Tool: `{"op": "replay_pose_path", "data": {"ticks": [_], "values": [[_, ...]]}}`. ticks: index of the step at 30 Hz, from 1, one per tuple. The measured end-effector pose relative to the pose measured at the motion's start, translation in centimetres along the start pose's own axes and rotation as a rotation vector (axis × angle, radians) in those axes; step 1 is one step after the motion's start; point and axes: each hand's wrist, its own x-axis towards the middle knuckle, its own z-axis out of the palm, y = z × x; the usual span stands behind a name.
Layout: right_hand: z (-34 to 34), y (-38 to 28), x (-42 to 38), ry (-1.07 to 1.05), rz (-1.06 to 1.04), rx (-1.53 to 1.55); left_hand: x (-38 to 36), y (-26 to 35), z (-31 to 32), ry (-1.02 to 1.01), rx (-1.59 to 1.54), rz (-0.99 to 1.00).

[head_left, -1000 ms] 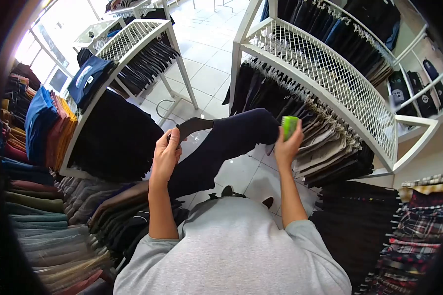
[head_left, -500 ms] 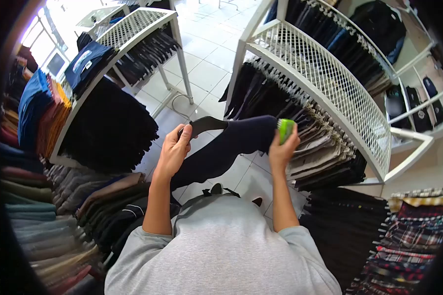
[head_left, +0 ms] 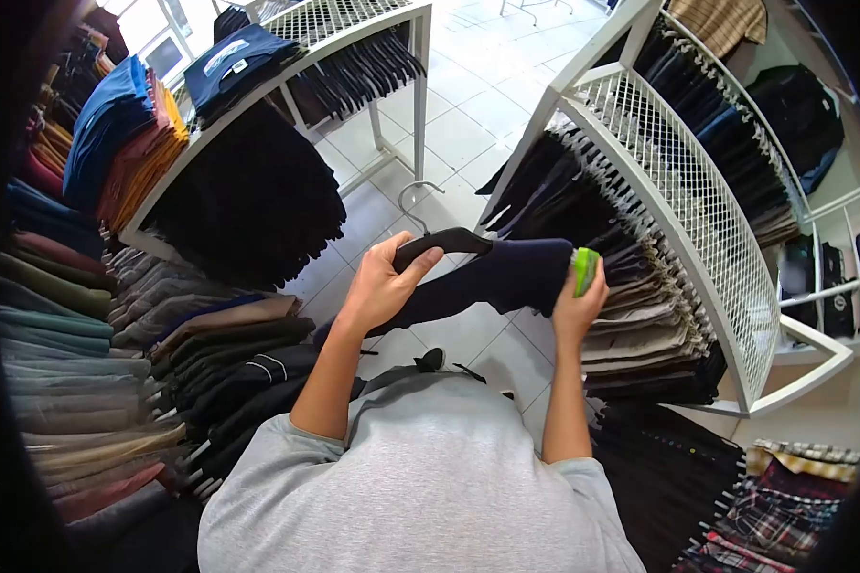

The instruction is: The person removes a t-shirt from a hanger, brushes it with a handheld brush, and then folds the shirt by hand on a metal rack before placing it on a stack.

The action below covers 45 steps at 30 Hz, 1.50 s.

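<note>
My left hand (head_left: 383,284) is closed around one arm of a black clothes hanger (head_left: 459,240), whose metal hook (head_left: 412,207) points away from me. A dark navy garment (head_left: 468,289) hangs from the hanger's other arm and drapes down behind my left wrist. In my right hand (head_left: 579,304) is a small bright green brush (head_left: 587,270) with pale bristles on its left side. Those bristles are at the garment's right end, close to or touching the cloth. The garment's lower part is partly hidden by my left forearm.
On the right stands a white mesh-topped rack (head_left: 683,172) full of hanging trousers. Another white rack (head_left: 344,19) with dark clothes stands at the left, folded blue shirts (head_left: 239,59) on top. Hanging garments (head_left: 57,334) line the lower left; plaid clothes (head_left: 784,516) are lower right.
The view has shifted, so racks and hands appear further right and lower. The hanger's hook now shows clearly above my left hand. Both hands keep their holds.
</note>
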Motion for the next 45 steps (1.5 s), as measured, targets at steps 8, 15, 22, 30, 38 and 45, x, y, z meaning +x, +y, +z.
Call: {"op": "replay_pose_path", "data": {"ticks": [8,15,22,30,38,45], "values": [[-3.1,-10.7,0.0,-0.187,-0.317,0.253,-0.4,0.0,-0.3,0.047,0.156,0.062],[-1.5,-1.6,1.4,-0.082,0.039,0.024,-1.0,0.6,-2.4,0.025,0.196,0.188],[-5.7,-12.6,2.2,-0.229,-0.322,0.305,-0.9,0.7,-1.6,0.003,0.339,0.535],[-3.4,-0.3,4.4,-0.109,-0.051,-0.112,-0.4,0.1,-2.6,0.085,0.773,0.917],[-6.3,-13.3,3.5,-0.424,-0.408,0.374,0.8,0.5,-1.3,0.064,0.934,1.142],[-6.1,-2.2,5.5,-0.093,-0.033,-0.102,0.8,1.1,-0.8,0.016,0.935,1.199]]}}
